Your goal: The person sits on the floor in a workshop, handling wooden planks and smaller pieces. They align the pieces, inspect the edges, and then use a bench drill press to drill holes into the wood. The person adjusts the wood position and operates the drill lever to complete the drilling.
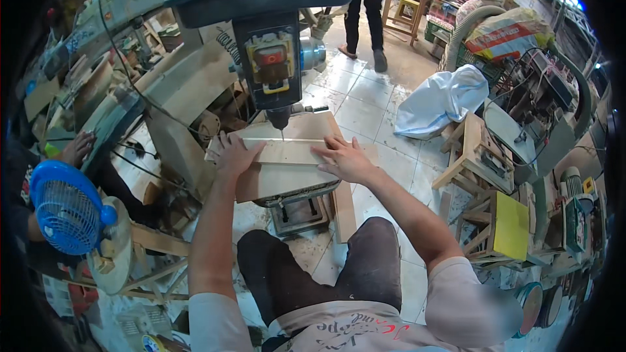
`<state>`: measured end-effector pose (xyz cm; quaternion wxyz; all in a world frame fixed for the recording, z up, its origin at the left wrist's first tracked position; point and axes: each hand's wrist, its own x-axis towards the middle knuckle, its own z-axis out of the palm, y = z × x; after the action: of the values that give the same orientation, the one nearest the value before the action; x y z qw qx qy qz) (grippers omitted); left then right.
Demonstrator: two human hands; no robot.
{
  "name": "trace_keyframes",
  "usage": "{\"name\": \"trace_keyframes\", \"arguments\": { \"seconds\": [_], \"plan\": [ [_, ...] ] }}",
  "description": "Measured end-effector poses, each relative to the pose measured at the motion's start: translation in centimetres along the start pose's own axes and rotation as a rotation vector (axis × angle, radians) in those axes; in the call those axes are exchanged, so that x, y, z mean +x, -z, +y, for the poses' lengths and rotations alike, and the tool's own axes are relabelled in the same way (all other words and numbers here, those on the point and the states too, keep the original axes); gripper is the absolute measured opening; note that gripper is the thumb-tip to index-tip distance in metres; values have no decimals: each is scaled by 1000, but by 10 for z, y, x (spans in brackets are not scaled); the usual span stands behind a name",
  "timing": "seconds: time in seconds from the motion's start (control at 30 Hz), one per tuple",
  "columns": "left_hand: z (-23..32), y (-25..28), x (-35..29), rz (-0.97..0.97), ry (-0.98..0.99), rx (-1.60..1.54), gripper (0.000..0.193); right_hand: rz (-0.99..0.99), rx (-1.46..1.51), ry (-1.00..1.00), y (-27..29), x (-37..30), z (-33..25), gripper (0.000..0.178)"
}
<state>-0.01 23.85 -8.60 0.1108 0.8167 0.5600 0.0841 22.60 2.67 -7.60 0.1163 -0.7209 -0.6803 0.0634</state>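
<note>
A long pale wooden board [287,152] lies crosswise under a drill press [267,58], on top of a wider wooden panel [280,180]. The thin drill bit [283,135] points down at the board's far part, between my hands. My left hand [233,155] rests on the left end of the board with its fingers spread. On the right end lies my right hand [345,158], its fingers stretched out and apart. Both palms press from above; neither hand wraps round anything. Whether the bit touches the wood I cannot tell.
A blue fan [67,207] stands at the left, beside another person's hand [78,148]. Another person's legs [368,16] show beyond the press. At the right are a white sack [443,100], wooden stools [473,156] and a yellow panel [510,225]. A cable [124,72] hangs at the left.
</note>
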Motion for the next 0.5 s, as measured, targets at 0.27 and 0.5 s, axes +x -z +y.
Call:
{"name": "trace_keyframes", "arguments": {
  "seconds": [0.27, 0.5],
  "plan": [
    [-7, 7, -23, 43, -62, -26, 92, 6, 86, 16, 2, 6, 5, 53],
    [-35, -1, -14, 132, -397, -173, 61, -36, 132, 104, 0, 20, 15, 51]
  ]
}}
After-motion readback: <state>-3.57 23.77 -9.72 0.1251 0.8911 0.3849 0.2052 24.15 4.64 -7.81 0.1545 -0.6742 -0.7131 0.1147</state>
